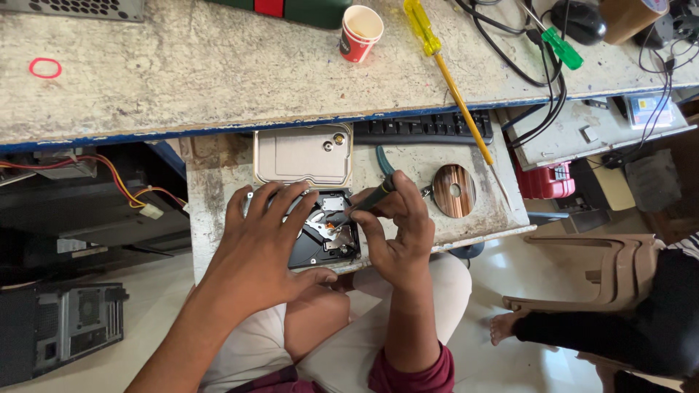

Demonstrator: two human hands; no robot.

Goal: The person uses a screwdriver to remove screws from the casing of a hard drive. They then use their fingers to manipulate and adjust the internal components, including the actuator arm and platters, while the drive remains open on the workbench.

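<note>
The right hand (397, 236) is closed around the dark handle of a small screwdriver (373, 198), whose tip points down and to the left into the open hard drive (325, 233). The left hand (258, 244) lies flat on that drive with its fingers spread, gripping nothing and covering the drive's left half. The drive sits on a small pull-out desk (218, 204), near its front edge, just above the person's lap.

Just behind the drive, touching or nearly touching it, lies its metal cover (302, 154), pale and flat. To the right of the right hand a shiny round disc (453, 191) with a hole in the middle rests on the same surface, apart from the drive. A teal-handled tool (384, 159) shows between the cover and the disc, partly hidden by the screwdriver. A black keyboard (422, 127) lies along the back of this surface, under the edge of the upper desk (182, 73).

On the upper desk stand a red paper cup (360, 32), a long yellow screwdriver (444, 73) that reaches down over the keyboard, a green-handled screwdriver (559, 45), a black mouse (579, 20) and a tangle of black cables (539, 80). A small red ring (45, 68) lies far to the left. At the lower right, another person's bare foot (506, 327) rests on the floor.
</note>
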